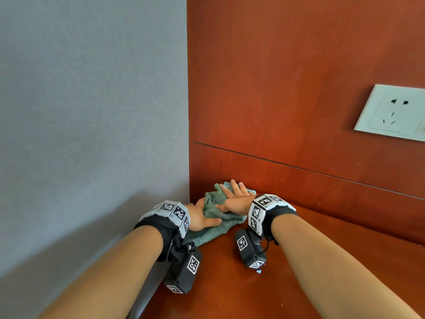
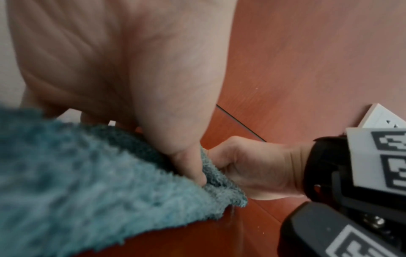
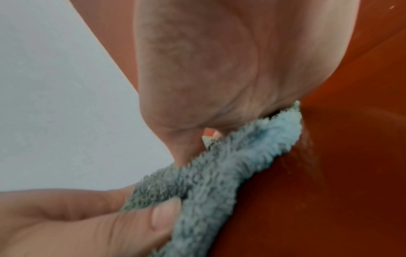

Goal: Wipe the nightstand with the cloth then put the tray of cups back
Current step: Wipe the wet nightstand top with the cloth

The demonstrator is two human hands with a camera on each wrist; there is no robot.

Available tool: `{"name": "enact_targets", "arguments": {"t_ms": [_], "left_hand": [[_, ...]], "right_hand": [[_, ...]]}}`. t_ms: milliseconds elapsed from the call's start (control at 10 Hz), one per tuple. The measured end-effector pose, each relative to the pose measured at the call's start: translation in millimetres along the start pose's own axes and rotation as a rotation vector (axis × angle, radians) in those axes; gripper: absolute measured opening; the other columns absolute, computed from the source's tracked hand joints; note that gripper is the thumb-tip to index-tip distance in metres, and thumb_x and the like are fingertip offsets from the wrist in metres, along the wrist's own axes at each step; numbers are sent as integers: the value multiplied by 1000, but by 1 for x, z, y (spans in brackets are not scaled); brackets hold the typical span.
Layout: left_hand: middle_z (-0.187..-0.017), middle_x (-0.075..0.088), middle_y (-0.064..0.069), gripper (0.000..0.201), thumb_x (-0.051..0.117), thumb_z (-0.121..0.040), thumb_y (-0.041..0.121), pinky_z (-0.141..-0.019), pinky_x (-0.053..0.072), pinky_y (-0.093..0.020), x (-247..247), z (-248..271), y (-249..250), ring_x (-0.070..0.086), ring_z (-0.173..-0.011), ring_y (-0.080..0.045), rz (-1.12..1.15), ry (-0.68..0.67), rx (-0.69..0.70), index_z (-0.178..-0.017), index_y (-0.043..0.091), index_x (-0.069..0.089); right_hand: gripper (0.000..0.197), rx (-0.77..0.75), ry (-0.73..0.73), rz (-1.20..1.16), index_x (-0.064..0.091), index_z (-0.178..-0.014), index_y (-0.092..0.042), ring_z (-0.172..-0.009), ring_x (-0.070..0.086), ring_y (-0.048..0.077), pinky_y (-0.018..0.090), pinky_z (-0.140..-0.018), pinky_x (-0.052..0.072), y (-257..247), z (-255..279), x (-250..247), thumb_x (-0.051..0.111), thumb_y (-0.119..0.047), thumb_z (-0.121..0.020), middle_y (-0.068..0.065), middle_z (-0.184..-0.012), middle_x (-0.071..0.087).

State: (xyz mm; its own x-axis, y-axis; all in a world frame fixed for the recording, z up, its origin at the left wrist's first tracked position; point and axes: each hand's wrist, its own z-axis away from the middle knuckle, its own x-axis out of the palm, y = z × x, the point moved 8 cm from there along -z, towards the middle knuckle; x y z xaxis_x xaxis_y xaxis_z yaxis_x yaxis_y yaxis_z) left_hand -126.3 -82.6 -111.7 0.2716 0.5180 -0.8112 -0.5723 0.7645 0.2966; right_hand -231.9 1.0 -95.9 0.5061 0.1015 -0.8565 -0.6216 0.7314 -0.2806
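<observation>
In the far left corner of the nightstand (image 1: 287,261), where the grey wall (image 1: 92,111) meets the red-brown wood panel (image 1: 287,77), I have the teal cloth (image 1: 215,214) bunched on the wooden top. My right hand (image 1: 234,199) lies flat on the cloth, fingers straight and pressing down. My left hand (image 1: 200,215) sits at the cloth's left side, its thumb pinching a fold. A white wall socket (image 1: 391,111) is mounted on the panel, well off to the right.
</observation>
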Motion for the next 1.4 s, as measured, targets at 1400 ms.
{"name": "enact_targets", "arguments": {"t_ms": [1400], "left_hand": [[-159,-25,-4,113,40,-64,90,-117,1,-60,118,10,360,-21,-147,-32,-502,-22,332,-148,42,-19]], "right_hand": [[112,754,170,-357,-7,-155,-29,-148,-11,37,51,-118,-2,383,234,-20,52,-79,-73,7,-161,-18]]}}
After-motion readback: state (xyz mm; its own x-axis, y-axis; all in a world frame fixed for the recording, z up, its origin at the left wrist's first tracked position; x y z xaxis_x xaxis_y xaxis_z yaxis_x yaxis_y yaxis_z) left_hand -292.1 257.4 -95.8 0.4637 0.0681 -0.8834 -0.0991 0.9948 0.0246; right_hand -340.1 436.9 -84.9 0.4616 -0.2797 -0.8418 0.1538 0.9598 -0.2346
